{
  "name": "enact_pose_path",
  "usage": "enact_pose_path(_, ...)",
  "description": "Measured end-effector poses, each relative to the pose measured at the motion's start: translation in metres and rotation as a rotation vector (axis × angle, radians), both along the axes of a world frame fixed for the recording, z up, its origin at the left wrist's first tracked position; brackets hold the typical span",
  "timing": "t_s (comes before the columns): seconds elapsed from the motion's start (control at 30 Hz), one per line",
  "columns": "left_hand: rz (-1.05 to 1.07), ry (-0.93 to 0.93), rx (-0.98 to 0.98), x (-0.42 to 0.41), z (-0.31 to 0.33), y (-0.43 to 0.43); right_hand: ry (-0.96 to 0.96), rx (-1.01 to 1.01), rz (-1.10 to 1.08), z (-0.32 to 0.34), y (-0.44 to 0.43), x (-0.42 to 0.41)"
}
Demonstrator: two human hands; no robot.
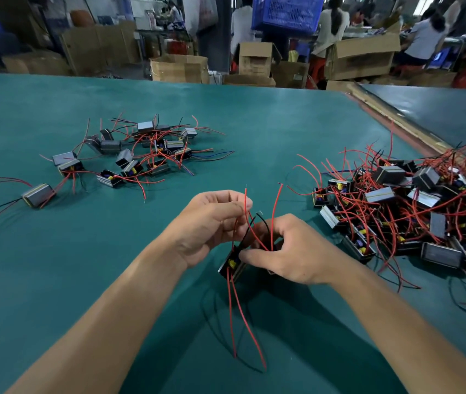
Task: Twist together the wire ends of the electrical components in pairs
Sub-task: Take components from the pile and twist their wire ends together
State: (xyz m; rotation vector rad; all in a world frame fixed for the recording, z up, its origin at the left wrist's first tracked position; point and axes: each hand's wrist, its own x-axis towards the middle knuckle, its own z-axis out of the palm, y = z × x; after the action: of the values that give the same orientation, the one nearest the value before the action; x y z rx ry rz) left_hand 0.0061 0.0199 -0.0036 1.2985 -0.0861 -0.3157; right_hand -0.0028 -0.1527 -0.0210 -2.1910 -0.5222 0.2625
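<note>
Above the green table, my right hand (291,248) grips a small black component (230,265) with a yellow part, its fingers curled around the body. Red and black wires rise from it between my hands, and two red wires (238,314) hang below it. My left hand (211,223) pinches one upright red wire (245,199) near its bare tip. Another red wire (275,206) stands free beside it.
A scattered group of components with wires (129,155) lies at the far left of the green table (55,280). A dense heap of components (413,211) sits at the right. Cardboard boxes (179,68) and people stand beyond the table's far edge.
</note>
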Motion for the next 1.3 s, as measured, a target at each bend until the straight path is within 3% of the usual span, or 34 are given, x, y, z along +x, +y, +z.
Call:
enact_pose_path(0.3, -0.047, -0.090, -0.001, -0.002, -0.001, -0.001, 0.068, 0.058, -0.028, -0.005, 0.004, -0.003)
enact_pose_path(0.67, 0.164, -0.086, 0.159, 0.006, -0.006, 0.001, 0.103, 0.149, -0.073, 0.002, -0.007, 0.007)
enact_pose_path(1.13, 0.133, -0.038, 0.106, 0.008, -0.005, 0.006, 0.099, 0.122, -0.072, 0.009, -0.008, 0.005)
enact_pose_path(1.3, 0.179, -0.076, 0.129, 0.011, -0.007, 0.007, 0.097, 0.250, -0.127, 0.007, -0.009, 0.008)
